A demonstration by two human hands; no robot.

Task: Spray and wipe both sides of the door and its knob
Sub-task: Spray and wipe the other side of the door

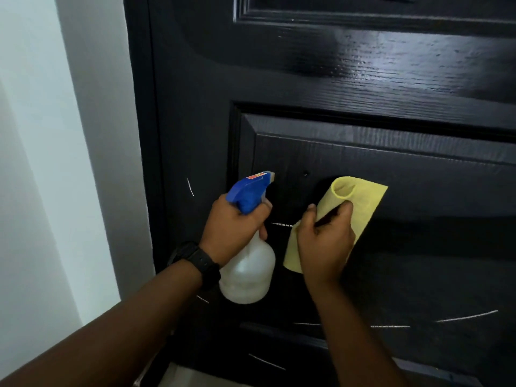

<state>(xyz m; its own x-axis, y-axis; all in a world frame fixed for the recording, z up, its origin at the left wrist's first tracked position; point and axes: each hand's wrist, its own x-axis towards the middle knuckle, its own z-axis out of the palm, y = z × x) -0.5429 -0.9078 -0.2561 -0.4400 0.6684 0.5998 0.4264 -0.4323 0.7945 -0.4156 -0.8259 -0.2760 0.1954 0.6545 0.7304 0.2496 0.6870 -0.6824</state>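
A black panelled door [363, 79] fills most of the head view, with a glossy patch near the top right. My left hand [233, 227] grips a translucent spray bottle [248, 272] with a blue trigger head, its nozzle pointing at the recessed lower panel. My right hand [325, 241] holds a folded yellow cloth [360, 202] in front of that panel, fingers curled round its edge. No knob is in view.
A white wall [55, 163] and the dark door frame [142, 135] stand on the left. Thin white scratch marks [466, 317] cross the lower door. A black watch [199, 261] is on my left wrist. A strip of pale floor shows at the bottom.
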